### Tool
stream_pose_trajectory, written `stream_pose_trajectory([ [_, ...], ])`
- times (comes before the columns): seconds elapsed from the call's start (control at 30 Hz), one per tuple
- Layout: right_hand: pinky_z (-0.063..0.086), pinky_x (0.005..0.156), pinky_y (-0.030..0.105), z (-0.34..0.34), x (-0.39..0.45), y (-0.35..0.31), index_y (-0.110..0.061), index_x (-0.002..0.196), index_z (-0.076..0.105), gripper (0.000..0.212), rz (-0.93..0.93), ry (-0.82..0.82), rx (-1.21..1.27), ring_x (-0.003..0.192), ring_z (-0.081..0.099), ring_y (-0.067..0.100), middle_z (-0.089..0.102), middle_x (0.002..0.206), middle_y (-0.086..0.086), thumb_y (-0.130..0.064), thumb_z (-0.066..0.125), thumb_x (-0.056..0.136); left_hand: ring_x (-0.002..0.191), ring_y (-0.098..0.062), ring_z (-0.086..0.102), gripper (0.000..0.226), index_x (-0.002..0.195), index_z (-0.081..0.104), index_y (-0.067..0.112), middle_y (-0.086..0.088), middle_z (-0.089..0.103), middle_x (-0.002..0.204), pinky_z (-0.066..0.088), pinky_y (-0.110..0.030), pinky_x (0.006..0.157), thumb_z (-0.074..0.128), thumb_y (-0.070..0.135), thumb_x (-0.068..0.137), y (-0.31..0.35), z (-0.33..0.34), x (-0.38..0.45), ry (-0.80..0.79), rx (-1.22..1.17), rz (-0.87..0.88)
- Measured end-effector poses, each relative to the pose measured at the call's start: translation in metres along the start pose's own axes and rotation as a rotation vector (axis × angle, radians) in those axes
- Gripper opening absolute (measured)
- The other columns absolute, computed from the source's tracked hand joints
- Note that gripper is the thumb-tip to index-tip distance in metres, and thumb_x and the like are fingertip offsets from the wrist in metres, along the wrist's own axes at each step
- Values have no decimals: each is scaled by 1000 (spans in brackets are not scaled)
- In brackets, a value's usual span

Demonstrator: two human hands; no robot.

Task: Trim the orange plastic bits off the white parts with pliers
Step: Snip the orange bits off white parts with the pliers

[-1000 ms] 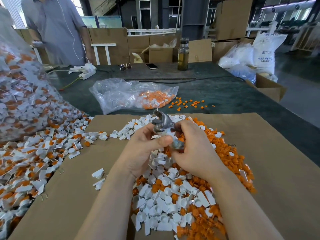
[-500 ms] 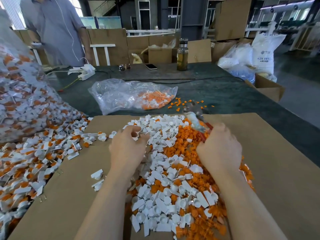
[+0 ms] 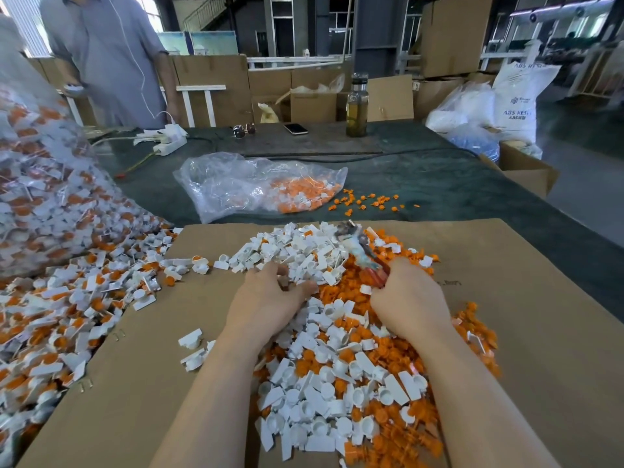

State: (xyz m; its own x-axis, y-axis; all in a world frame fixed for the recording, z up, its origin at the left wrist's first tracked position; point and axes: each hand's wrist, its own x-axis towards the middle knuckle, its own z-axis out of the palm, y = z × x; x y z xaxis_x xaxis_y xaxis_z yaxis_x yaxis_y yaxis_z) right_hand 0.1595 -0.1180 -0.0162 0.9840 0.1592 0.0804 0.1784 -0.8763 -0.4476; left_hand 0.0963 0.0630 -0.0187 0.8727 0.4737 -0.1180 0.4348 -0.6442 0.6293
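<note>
pliers (image 3: 359, 251) in my right hand (image 3: 410, 300), fingers wrapped round the red handles, blurred nose angled up and away over the pile of white parts (image 3: 304, 255). my left hand (image 3: 266, 298) palm down on that pile, fingers curled into the pieces. cardboard sheet (image 3: 540, 332) beneath.

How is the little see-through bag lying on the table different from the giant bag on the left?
The small bag lies flat and mostly empty on the green table; the big bag bulges and stands tall. The small bag holds mainly orange bits gathered at one end; the big bag is stuffed with white parts with orange still on them, and these spill out across the cardboard. Both bags are clear plastic.
</note>
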Motion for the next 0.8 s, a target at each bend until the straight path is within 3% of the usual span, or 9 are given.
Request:
stream_pose_trajectory([
  [0.2, 44, 59, 23, 7, 2, -8, -25, 105, 47, 18, -210, 15, 178, 72, 51, 4, 48, 81, -16, -27, 59, 91, 87, -9, 62, 47, 122, 56, 33, 18, 57, 98, 58, -37, 77, 76, 46, 82, -3, 1, 3, 18, -171, 67],
  [0.3, 39, 58, 15, 8, 3, -8, -21, 122, 50, 32, -229, 76, 238, 74, 51, 3, 47, 86, -17, -29, 60, 92, 84, -4, 61, 37, 116, 60, 36, 19, 57, 96, 56, -31, 71, 78, 39, 83, -4, 3, 5, 32, -194, 96],
  [0.43, 32, 50, 10, 9, 4, -5, -22, 123, 49, 37, -213, 145, 192, 63, 44, -5, 40, 78, -24, -33, 63, 91, 78, -8, 63, 25, 104, 63, 40, 15, 59, 97, 54, -28, 65, 77, 35, 84, -5, 4, 5, 38, -214, 126],
  [0.6, 39, 52, 15, 8, 3, -3, -23, 120, 49, 35, -209, 156, 132, 73, 53, 6, 50, 86, -15, -32, 64, 90, 82, -8, 63, 20, 101, 63, 38, 12, 60, 97, 57, -31, 72, 76, 37, 85, -5, 4, 5, 60, -196, 160],
  [0.8, 34, 46, 16, 6, 2, -3, -27, 108, 46, 31, -222, 134, 68, 60, 44, 1, 43, 74, -17, -28, 68, 86, 96, -11, 62, 26, 113, 64, 35, 4, 60, 115, 51, -29, 82, 71, 33, 89, -7, 6, 4, 7, -150, 188],
])
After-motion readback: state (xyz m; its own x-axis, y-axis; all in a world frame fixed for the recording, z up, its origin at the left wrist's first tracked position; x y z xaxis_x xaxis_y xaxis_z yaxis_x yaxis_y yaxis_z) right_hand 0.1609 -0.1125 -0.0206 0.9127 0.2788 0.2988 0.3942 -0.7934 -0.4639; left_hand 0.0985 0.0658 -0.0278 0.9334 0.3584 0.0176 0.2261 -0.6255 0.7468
